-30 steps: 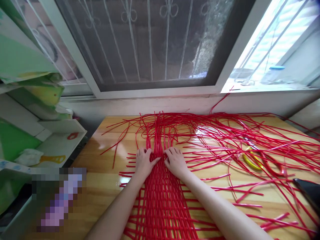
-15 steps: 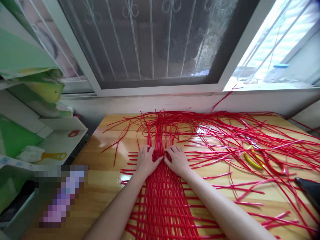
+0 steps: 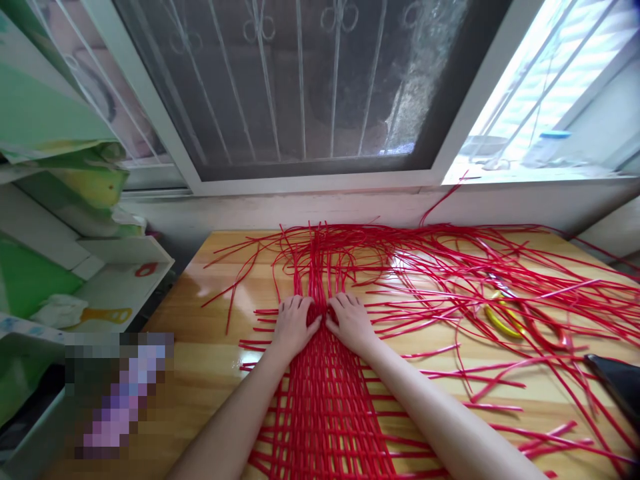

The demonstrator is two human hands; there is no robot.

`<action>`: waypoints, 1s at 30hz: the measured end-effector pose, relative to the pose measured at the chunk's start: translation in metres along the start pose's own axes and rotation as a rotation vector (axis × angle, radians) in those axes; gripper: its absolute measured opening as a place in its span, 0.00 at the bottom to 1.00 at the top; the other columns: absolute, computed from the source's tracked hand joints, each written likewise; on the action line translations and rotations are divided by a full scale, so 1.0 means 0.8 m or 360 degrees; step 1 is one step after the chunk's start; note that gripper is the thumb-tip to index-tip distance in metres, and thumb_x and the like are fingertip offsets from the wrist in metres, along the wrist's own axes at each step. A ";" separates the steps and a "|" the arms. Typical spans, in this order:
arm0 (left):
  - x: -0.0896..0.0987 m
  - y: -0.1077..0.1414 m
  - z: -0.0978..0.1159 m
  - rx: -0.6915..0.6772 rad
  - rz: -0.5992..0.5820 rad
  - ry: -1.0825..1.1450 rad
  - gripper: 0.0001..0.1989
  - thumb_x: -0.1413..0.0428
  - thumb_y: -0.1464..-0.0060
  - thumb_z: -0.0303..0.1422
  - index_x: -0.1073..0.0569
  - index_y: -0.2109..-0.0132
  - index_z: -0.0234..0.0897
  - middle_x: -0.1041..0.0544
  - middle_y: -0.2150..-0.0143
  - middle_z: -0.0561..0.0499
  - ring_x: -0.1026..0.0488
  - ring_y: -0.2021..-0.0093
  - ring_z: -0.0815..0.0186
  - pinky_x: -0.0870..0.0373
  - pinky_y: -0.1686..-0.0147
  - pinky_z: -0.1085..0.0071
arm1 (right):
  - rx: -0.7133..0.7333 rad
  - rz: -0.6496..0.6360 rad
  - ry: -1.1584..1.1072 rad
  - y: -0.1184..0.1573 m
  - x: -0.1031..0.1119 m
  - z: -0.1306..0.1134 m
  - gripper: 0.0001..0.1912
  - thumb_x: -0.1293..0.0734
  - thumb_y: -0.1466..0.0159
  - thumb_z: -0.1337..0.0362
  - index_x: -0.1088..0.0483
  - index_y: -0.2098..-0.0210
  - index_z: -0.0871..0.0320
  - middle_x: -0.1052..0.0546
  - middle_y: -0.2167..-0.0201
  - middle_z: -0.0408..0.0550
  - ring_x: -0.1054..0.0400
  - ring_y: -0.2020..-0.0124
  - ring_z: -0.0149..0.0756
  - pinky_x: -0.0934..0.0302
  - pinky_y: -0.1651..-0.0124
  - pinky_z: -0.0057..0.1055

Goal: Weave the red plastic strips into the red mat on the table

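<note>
A woven panel of red strips (image 3: 330,413) lies on the wooden table, its long ends running up toward the wall and its cross strips sticking out on both sides. At its upper left edge rests my left hand (image 3: 296,325), fingers bent over the strips and thumb pointing inward. Opposite it, my right hand (image 3: 353,321) presses on the upper right part with fingers curled round the strips. The thumbs are a small gap apart over the weave. Fingertips are partly hidden among the strips.
Loose red strips (image 3: 450,250) spread over the back and right of the table (image 3: 200,373). Yellow-and-red-handled scissors (image 3: 503,320) lie among them. A black object (image 3: 615,380) is at the right edge. Behind stands a barred window (image 3: 310,180); an open drawer (image 3: 160,250) is at left.
My left thumb has drawn back a little from the right one, widening the gap between them. Both hands stay on the upper part of the weave; the view has shifted slightly.
</note>
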State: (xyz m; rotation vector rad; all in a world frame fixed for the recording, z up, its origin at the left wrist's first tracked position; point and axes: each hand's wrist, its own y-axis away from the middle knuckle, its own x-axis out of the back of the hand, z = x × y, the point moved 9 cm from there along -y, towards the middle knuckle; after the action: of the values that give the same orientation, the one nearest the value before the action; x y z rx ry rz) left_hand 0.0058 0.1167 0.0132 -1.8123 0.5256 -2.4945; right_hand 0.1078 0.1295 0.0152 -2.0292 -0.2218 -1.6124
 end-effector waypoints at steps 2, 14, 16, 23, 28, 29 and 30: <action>0.004 0.001 -0.001 0.0040 0.0050 -0.0019 0.17 0.51 0.49 0.41 0.36 0.52 0.40 0.36 0.57 0.47 0.40 0.55 0.60 0.43 0.54 0.61 | -0.0006 0.0032 -0.0025 0.002 0.004 0.000 0.10 0.40 0.42 0.62 0.34 0.62 0.58 0.32 0.62 0.50 0.43 0.59 0.40 0.50 0.56 0.35; 0.000 -0.002 -0.004 0.0039 0.0032 0.0032 0.15 0.49 0.50 0.40 0.34 0.56 0.42 0.36 0.56 0.48 0.39 0.55 0.60 0.42 0.55 0.62 | 0.0025 -0.0019 -0.0052 0.004 0.000 -0.002 0.13 0.38 0.45 0.62 0.35 0.61 0.59 0.32 0.62 0.51 0.42 0.59 0.41 0.50 0.57 0.35; 0.000 -0.002 -0.004 0.0036 0.0024 0.0027 0.14 0.49 0.50 0.40 0.34 0.56 0.41 0.36 0.57 0.49 0.39 0.55 0.60 0.42 0.55 0.62 | 0.0032 -0.0034 -0.0041 0.005 -0.002 -0.003 0.10 0.38 0.45 0.63 0.35 0.63 0.59 0.32 0.63 0.50 0.42 0.59 0.40 0.50 0.58 0.34; 0.000 -0.002 -0.002 0.0040 -0.0006 0.0034 0.13 0.49 0.50 0.38 0.34 0.56 0.41 0.35 0.58 0.49 0.39 0.56 0.60 0.42 0.56 0.63 | -0.0018 0.0078 -0.0073 0.009 0.004 -0.003 0.14 0.38 0.45 0.63 0.36 0.58 0.58 0.33 0.59 0.50 0.43 0.57 0.41 0.51 0.56 0.36; 0.001 -0.002 -0.002 0.0050 -0.0010 0.0043 0.12 0.50 0.50 0.38 0.34 0.58 0.41 0.35 0.58 0.49 0.38 0.56 0.60 0.42 0.57 0.63 | -0.0017 0.0011 -0.0047 0.008 -0.001 -0.002 0.09 0.39 0.45 0.64 0.36 0.63 0.58 0.32 0.63 0.49 0.42 0.60 0.39 0.50 0.59 0.34; 0.001 -0.003 -0.002 0.0054 -0.0011 0.0046 0.12 0.50 0.50 0.38 0.34 0.58 0.41 0.35 0.58 0.49 0.38 0.56 0.60 0.42 0.57 0.63 | -0.0019 0.0000 -0.0045 0.007 -0.002 -0.002 0.09 0.39 0.45 0.65 0.36 0.64 0.57 0.32 0.64 0.48 0.42 0.60 0.39 0.50 0.60 0.33; 0.001 -0.003 -0.002 0.0056 -0.0014 0.0049 0.12 0.50 0.50 0.38 0.34 0.58 0.41 0.35 0.58 0.49 0.38 0.56 0.60 0.42 0.57 0.63 | -0.0019 -0.0006 -0.0044 0.007 -0.003 -0.002 0.08 0.39 0.45 0.65 0.36 0.64 0.57 0.33 0.65 0.48 0.42 0.61 0.38 0.50 0.60 0.33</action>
State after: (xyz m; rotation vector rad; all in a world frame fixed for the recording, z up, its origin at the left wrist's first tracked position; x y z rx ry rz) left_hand 0.0045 0.1191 0.0138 -1.7710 0.4725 -2.5246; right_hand 0.1085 0.1241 0.0115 -2.0621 -0.2268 -1.5926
